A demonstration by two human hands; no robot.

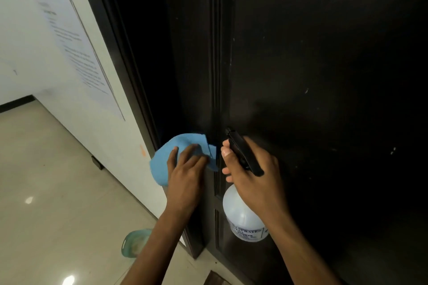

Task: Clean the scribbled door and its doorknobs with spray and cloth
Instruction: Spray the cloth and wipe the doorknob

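A dark, almost black door (312,76) fills the right and centre of the head view, with faint pale specks on its panel. My left hand (185,169) presses a blue cloth (166,157) flat against the door's left edge, fingers spread over it. My right hand (252,169) grips the neck of a white spray bottle (243,215) with a black trigger head (243,152), nozzle pointing up and left toward the door. No doorknob shows; the cloth may cover one.
A white wall (76,104) with a printed poster (69,37) runs along the left of the dark door frame (129,65). Glossy beige floor tiles (58,192) lie below. A greenish round object (136,243) sits on the floor by my left forearm.
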